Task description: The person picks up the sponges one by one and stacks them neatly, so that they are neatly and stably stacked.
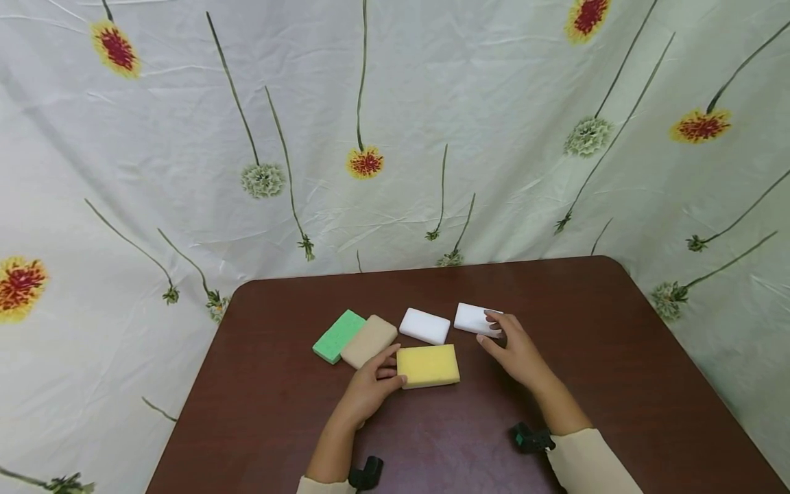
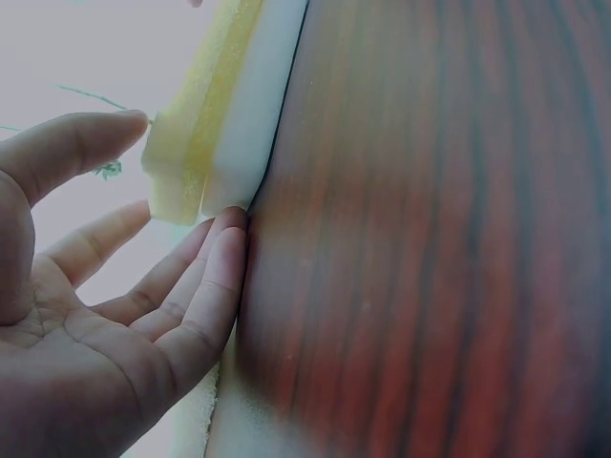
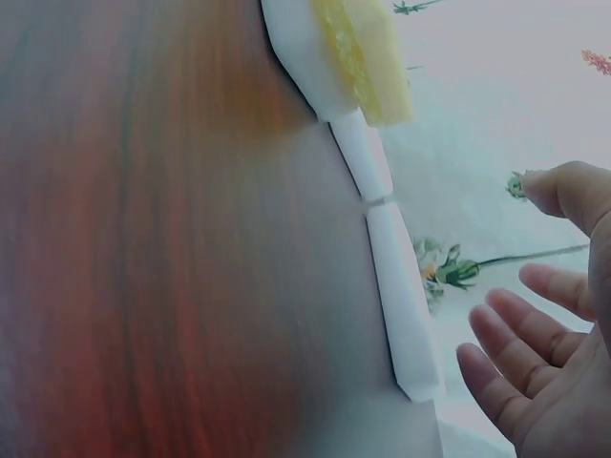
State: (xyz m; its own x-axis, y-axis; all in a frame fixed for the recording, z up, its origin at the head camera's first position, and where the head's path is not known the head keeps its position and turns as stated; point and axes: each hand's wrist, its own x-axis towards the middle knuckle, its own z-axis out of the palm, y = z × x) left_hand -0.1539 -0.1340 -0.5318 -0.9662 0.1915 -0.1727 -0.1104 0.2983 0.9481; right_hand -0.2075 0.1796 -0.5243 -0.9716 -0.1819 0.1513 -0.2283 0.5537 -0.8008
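A yellow sponge lies stacked on a white block, whose white side shows under it in both wrist views. My left hand is at the stack's left end. Its thumb reaches the yellow sponge's edge and the fingertips are at the lower side, loosely bent rather than wrapped round it. Over the near right corner of the right-hand white sponge hovers my right hand. In the right wrist view its fingers are spread and bent, apart from the sponge, holding nothing.
Another white sponge lies behind the yellow one. To the left, a beige sponge sits against or partly over a green sponge. All are on a dark brown table, with a flowered cloth hanging behind it.
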